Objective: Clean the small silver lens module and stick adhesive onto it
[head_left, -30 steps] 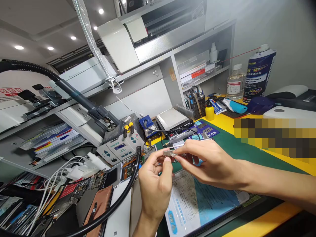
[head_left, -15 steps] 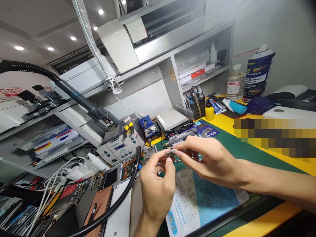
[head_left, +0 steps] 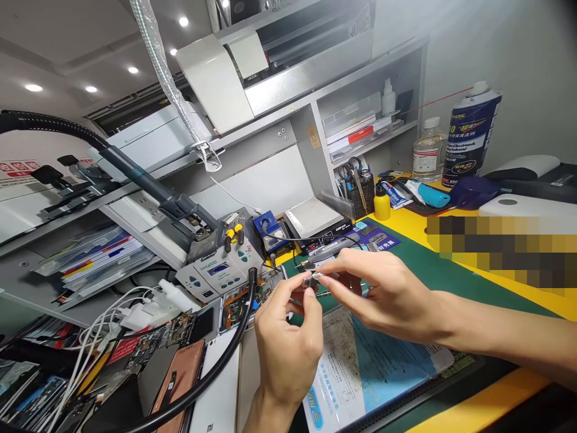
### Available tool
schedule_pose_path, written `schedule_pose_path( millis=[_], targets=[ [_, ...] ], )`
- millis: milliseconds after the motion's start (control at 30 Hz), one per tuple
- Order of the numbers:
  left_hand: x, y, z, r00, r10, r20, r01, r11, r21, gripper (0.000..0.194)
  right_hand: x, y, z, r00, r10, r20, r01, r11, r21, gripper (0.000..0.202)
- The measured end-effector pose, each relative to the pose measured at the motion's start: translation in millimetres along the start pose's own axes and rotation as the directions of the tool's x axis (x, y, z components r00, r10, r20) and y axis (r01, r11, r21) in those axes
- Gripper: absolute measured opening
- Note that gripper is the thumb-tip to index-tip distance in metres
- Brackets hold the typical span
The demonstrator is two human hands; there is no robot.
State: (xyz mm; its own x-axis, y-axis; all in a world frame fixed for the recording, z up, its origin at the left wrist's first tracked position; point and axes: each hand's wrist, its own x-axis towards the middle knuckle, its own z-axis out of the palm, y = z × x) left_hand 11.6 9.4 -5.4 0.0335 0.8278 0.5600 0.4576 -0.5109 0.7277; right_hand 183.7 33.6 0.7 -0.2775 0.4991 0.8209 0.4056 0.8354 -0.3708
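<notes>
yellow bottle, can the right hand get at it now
Probably yes: only the flat green mat and purple card seem to lie between the right hand and the yellow bottle, though that hand is busy at a small piece.

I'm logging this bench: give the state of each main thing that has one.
Left hand: pinching a small metal part
Right hand: pinching a small pale piece close by
Spray can: upright, red straw attached
Clear bottle: upright, capped
Yellow bottle: upright, black cap on
Scissors: handles up in mesh holder
Ceiling lights: lit
</notes>
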Motion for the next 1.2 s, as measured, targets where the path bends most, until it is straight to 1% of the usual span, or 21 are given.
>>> schedule_pose_path(
  millis=[100, 200, 267, 467, 567, 667, 800, 1033, 1200],
  targets=[
    [-0.2, 0.0, 0.3, 1.0, 0.004, 0.0, -0.004, 1.0, 0.002, 0.018, 0.0, -0.3, 0.1, 1.0, -0.012, 0.001, 0.012, 1.0, 0.001, 0.015],
    [-0.5, -0.3, 0.6, 1.0, 0.005, -0.012, -0.005, 1.0, 0.004, 0.018, 0.5, -0.4, -0.2, 0.999, 0.052, -0.002, -0.052, 0.999, 0.005, 0.012],
    [-0.4, -0.3, 0.7, 1.0, 0.008, -0.009, -0.008, 1.0, 0.004, 0.018, 1.0, -0.5, -0.4, 0.998, 0.066, -0.001, -0.066, 0.998, 0.009, 0.012],
    [-0.2, 0.2, 0.9, 0.999, 0.046, 0.013, -0.047, 0.997, 0.056, 0.02, 1.7, -0.2, 0.1, 0.999, -0.039, 0.014, 0.039, 0.999, 0.012, 0.014],
    [0.0, 0.1, 0.6, 0.997, 0.075, 0.019, -0.076, 0.994, 0.079, 0.02, 1.1, -0.1, 0.5, 0.998, -0.056, 0.023, 0.055, 0.998, 0.008, 0.015],
    [0.2, -0.2, 0.9, 0.996, 0.087, 0.018, -0.088, 0.992, 0.092, 0.019, 0.8, -0.5, 0.3, 0.999, -0.043, 0.028, 0.043, 0.999, 0.005, 0.014],
    [-0.4, -0.7, 1.6, 0.997, 0.081, 0.018, -0.082, 0.992, 0.095, 0.019, -0.3, -0.6, 0.4, 0.999, -0.028, 0.028, 0.027, 1.0, 0.011, 0.014],
    [-0.5, -0.6, 1.4, 0.997, 0.057, 0.044, -0.06, 0.996, 0.069, 0.019, -1.5, 0.9, 3.1, 0.996, -0.093, 0.016, 0.093, 0.996, 0.02, 0.017],
    [-0.8, 0.2, 1.1, 0.999, 0.025, 0.036, -0.026, 0.999, 0.03, 0.018, 0.2, -0.5, 1.4, 0.999, -0.051, 0.019, 0.05, 0.999, 0.018, 0.014]
  ],
)
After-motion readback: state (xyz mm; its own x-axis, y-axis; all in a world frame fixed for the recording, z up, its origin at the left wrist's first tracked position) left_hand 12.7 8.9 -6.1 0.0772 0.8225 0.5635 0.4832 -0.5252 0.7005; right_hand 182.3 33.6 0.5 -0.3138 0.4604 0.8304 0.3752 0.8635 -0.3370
